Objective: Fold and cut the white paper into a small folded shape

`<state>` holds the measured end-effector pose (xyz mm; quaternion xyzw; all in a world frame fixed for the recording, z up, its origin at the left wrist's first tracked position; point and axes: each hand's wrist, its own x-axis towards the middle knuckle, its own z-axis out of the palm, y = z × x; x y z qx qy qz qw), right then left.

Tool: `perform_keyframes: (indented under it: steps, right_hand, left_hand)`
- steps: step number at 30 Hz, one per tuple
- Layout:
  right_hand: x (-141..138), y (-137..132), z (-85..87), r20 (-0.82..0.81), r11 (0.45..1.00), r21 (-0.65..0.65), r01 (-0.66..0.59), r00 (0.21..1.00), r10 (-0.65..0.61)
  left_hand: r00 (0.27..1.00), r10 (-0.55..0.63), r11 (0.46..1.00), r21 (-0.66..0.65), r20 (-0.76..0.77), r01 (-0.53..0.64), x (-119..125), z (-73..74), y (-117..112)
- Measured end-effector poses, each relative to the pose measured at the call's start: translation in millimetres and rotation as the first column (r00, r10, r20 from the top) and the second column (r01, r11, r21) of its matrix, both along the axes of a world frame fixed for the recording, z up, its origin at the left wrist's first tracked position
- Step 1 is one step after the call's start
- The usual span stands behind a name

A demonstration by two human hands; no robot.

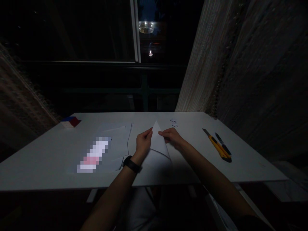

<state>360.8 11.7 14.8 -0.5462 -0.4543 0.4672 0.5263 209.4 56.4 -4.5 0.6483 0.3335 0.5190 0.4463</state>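
A white sheet of paper (157, 142), folded to a point at its far end, is between my two hands near the middle of the table. My left hand (143, 141), with a dark watch (132, 164) on its wrist, pinches the paper's left edge just below the tip. On the opposite edge, my right hand (172, 136) is closed on the paper, its thumb lying on top. A fold line crosses the lower part of the sheet, and a looser flap shows beneath it.
White sheets (117, 141) lie left of my hands, with a bright pixelated patch (95, 154) over them. A coloured cube (70, 122) sits at the far left. Small paper scraps (174, 123) lie beyond my right hand. A yellow utility knife (218, 147) and dark pen (222, 143) rest at right.
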Motion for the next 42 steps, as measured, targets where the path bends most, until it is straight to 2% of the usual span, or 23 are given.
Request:
perform_keyframes:
  steps: [6,11,14,19,23,30,33,37,42]
  right_hand:
    - [3,-1,3.2,0.013,1.0,0.009,0.01,1.0,-0.01]
    - [11,0,4.3,0.023,0.999,0.02,-0.025,0.999,0.024]
    - [16,0,5.1,0.026,0.998,0.029,-0.05,0.998,0.05]
    - [23,-1,6.5,0.074,0.993,0.045,-0.112,0.991,0.108]
    - [28,0,1.4,0.055,0.995,0.03,-0.095,0.994,0.094]
    - [33,2,-5.9,-0.004,0.992,-0.024,-0.125,0.992,0.125]
    - [33,2,-3.6,0.048,0.995,-0.008,-0.098,0.994,0.098]
    - [32,1,1.3,0.079,0.998,0.0,-0.063,0.995,0.063]
    - [30,1,1.2,0.057,0.998,-0.027,-0.056,0.997,0.058]
  left_hand:
    - [0.993,-0.055,0.989,-0.132,0.105,0.069,1,3.8,-2]
    - [0.96,-0.125,0.935,-0.292,0.252,0.199,2,7.7,-7]
    - [0.951,-0.124,0.907,-0.356,0.282,0.224,2,8.1,-8]
    - [0.943,-0.187,0.872,-0.397,0.274,0.288,0,5.8,-7]
    - [0.95,-0.241,0.852,-0.426,0.196,0.304,0,6.2,-8]
    - [0.981,-0.114,0.898,-0.406,0.155,0.168,1,9.4,-10]
    - [0.973,-0.137,0.882,-0.425,0.184,0.205,0,9.9,-9]
    - [0.945,-0.209,0.827,-0.471,0.25,0.307,-1,11.9,-10]
    - [0.953,-0.153,0.84,-0.474,0.26,0.264,-2,13.6,-10]
